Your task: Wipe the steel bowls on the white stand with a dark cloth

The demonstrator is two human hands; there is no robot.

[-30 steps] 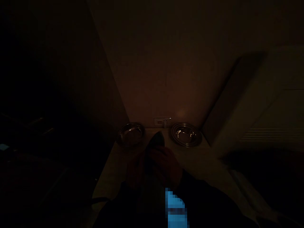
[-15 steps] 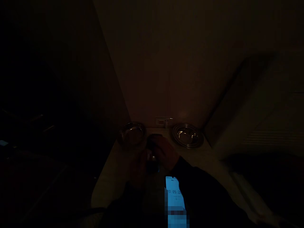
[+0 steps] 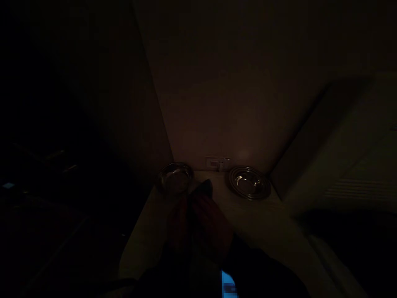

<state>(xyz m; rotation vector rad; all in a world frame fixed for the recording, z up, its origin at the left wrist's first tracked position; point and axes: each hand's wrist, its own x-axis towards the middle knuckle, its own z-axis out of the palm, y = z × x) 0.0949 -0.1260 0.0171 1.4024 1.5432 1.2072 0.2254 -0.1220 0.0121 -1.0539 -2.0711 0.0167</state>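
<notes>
The scene is very dark. Both my hands are close together over a pale counter (image 3: 257,223). My left hand (image 3: 176,221) and my right hand (image 3: 211,223) are wrapped round a dark object (image 3: 203,189) whose tip pokes out toward the back; I cannot make out what it is. A shiny metal bowl (image 3: 175,179) sits just behind my left hand. A ridged metal plate (image 3: 249,182) lies at the back right of my right hand. A glowing blue phone screen (image 3: 228,285) shows at my right wrist, at the bottom edge.
A small wall socket (image 3: 217,162) sits on the back wall between the bowl and the plate. A large pale boxy appliance (image 3: 341,157) rises at the right of the counter. The left side is black, with faint glints.
My hands have drawn together round the dark object again and its tip points back. The phone screen has slid down to the bottom edge. The view has shifted slightly.
</notes>
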